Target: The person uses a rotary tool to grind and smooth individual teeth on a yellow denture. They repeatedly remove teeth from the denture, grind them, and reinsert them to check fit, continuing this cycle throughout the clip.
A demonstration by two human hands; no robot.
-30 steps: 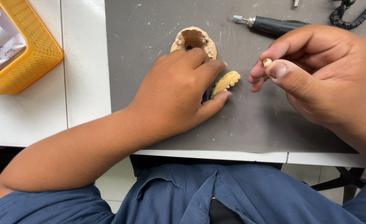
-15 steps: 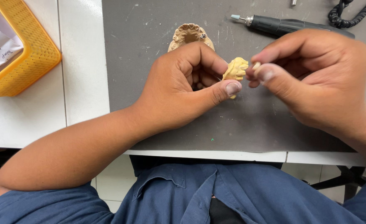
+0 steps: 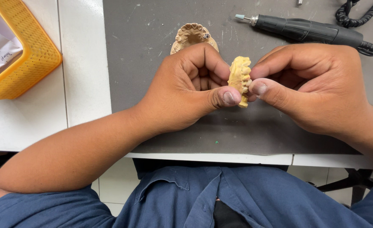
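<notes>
My left hand (image 3: pixel 186 88) and my right hand (image 3: pixel 317 88) together hold a small yellow plaster dental model (image 3: pixel 240 80) above a dark grey mat (image 3: pixel 144 38). The left thumb and forefinger pinch its left side. The right thumb and forefinger press on its right side, over the teeth. A second, tan dental cast (image 3: pixel 192 36) lies on the mat just beyond my left hand, partly hidden by my knuckles.
A black rotary handpiece (image 3: pixel 304 29) with a pale tip lies at the back of the mat, its coiled cord (image 3: pixel 359 12) at the top right. A yellow mesh basket (image 3: pixel 30 55) with papers stands at the far left on the white bench (image 3: pixel 80 84).
My left hand lifted the yellow model off the mat and turned it upright. My right hand closed in and now grips its other side.
</notes>
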